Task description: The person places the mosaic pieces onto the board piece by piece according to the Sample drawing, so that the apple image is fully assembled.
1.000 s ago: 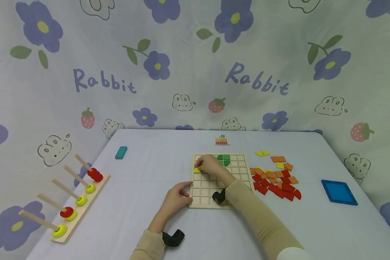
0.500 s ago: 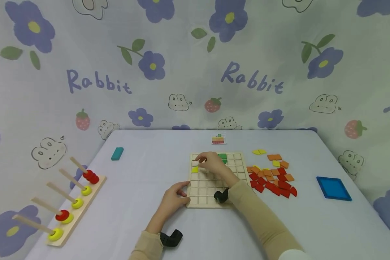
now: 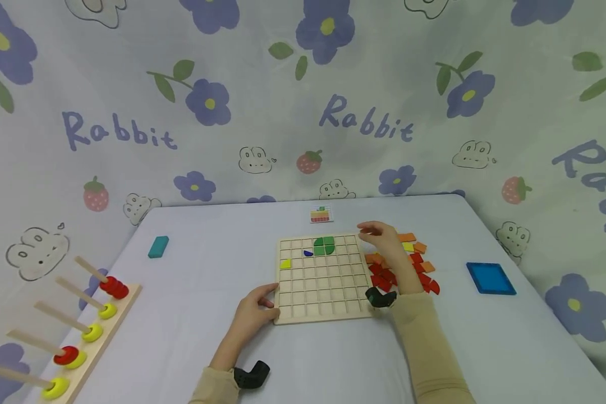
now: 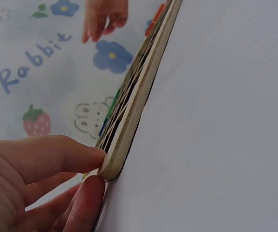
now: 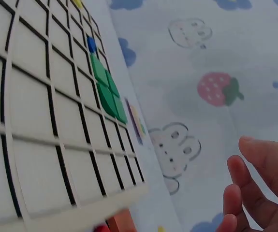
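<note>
A wooden grid board [image 3: 323,286] lies on the white table. Thumb and finger of my left hand [image 3: 253,308] hold it at its near left corner, as the left wrist view shows close up. A yellow square tile [image 3: 285,264] sits in a cell by the left edge. Green tiles [image 3: 325,246] form a rounded cluster near the far side, with a small blue tile [image 3: 308,253] beside them. My right hand [image 3: 386,241] hovers over the board's far right corner, fingers loosely bent and apart. In the right wrist view nothing is between the right fingers [image 5: 245,169].
Red and orange tiles [image 3: 384,276] are heaped right of the board, partly behind the right forearm. A pattern card [image 3: 321,214] stands beyond the board. A blue tray [image 3: 491,279] lies far right, a teal block [image 3: 159,247] far left. A peg rack [image 3: 96,331] with rings stands left.
My right hand has left the yellow tile at the board's left side and moved right, uncovering the blue tile. My left hand stays at the board's corner. The head view has turned right.
</note>
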`<state>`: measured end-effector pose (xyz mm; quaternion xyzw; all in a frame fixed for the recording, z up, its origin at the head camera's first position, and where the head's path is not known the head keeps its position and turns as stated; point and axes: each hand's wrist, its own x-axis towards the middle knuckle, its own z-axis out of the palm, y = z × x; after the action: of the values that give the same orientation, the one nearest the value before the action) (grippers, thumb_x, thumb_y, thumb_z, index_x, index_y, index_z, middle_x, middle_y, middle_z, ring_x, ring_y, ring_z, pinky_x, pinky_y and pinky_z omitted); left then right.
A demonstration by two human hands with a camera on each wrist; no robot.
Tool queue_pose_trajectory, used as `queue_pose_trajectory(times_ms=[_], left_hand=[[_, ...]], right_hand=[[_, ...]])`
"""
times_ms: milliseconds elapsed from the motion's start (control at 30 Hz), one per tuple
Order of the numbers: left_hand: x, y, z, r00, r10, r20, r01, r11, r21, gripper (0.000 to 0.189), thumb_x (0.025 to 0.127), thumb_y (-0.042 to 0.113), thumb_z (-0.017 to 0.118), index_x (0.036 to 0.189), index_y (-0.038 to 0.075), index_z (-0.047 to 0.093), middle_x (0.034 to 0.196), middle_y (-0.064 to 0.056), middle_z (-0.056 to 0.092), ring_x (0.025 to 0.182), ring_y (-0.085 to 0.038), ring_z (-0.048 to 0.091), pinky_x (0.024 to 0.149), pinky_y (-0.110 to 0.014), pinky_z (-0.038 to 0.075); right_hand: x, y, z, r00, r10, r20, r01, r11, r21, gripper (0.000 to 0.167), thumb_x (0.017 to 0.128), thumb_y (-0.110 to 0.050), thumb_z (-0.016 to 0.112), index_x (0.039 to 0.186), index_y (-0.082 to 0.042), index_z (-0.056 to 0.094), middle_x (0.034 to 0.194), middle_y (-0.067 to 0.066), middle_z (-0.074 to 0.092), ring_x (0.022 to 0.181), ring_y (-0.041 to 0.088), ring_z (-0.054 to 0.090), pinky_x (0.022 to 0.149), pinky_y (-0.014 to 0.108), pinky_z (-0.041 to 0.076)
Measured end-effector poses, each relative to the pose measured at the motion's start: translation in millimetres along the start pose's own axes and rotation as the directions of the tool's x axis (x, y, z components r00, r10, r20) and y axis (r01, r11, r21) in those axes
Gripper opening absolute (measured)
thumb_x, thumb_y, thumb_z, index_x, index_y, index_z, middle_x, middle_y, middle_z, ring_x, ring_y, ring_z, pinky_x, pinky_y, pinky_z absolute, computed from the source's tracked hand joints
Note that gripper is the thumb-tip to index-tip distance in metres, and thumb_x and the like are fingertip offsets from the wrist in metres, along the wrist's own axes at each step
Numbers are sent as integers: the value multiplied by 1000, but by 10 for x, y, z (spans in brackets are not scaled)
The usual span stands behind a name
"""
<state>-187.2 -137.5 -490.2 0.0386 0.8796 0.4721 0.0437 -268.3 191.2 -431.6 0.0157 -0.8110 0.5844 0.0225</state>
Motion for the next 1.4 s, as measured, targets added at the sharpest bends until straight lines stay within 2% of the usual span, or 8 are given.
queue_pose_trajectory(times_ms=[233,500,667,767,933,1067,1300,1400], left_hand=[[-14,2,-9,1000,-23,-5,23,1000,-7,58,67,4,70,123,12,59,77,-2,57,71,-15,47,58,-25,39],[27,30,4,1000,-21,2,21,1000,-13,58,67,3,70,123,12,59,77,-2,57,71,-15,47,57,-25,39],[34,39,1,1000,-19,1,19,1000,-15,58,67,4,71,123,11,59,78,-2,57,71,-15,47,58,-25,39],[21,37,9,1000,-18,14,18,1000,-11,57,68,4,71,123,11,59,78,-2,57,71,-15,47,58,-25,39],[-5,30,10,1000,-17,9,17,1000,-2,57,68,4,71,123,11,59,78,-2,56,74,-15,48,61,-25,39],[-24,27,1,1000,-16,-3,16,1000,-6,56,69,5,71,124,13,59,80,-3,57,75,-15,48,62,-26,40],[3,35,10,1000,-11,6,11,1000,3,56,70,5,71,124,13,59,82,-2,57,76,-15,49,63,-27,40],[5,31,11,1000,-5,2,5,1000,5,56,69,4,71,123,12,59,81,-2,57,76,-15,49,63,-27,40]], right_hand=[[-100,246,-464,981,104,-166,-96,994,56,41,91,-21,57,127,-2,52,118,15,54,107,26,47,96,45,34],[65,752,-673,935,208,-287,-190,978,89,45,86,-39,62,124,-16,57,120,8,56,113,24,44,97,40,35],[75,644,-634,935,177,-308,-168,984,56,41,88,-24,59,124,-4,56,119,17,56,106,25,49,89,31,41],[23,602,-634,927,169,-336,-202,977,-65,35,90,-15,56,122,0,57,117,19,58,102,25,52,81,27,44],[-25,609,-659,917,129,-378,-249,925,-288,29,85,-8,59,113,-1,63,108,18,62,96,29,55,78,33,42],[-33,616,-677,923,169,-345,-292,893,-343,33,83,-9,60,116,-1,61,114,22,59,103,36,50,87,46,38],[-35,639,-738,931,208,-301,-347,760,-550,42,85,-18,60,124,-1,55,123,27,51,108,45,38,89,54,29],[-39,649,-737,935,187,-302,-331,768,-548,41,85,-16,61,122,0,56,117,25,55,105,43,40,88,53,29]])
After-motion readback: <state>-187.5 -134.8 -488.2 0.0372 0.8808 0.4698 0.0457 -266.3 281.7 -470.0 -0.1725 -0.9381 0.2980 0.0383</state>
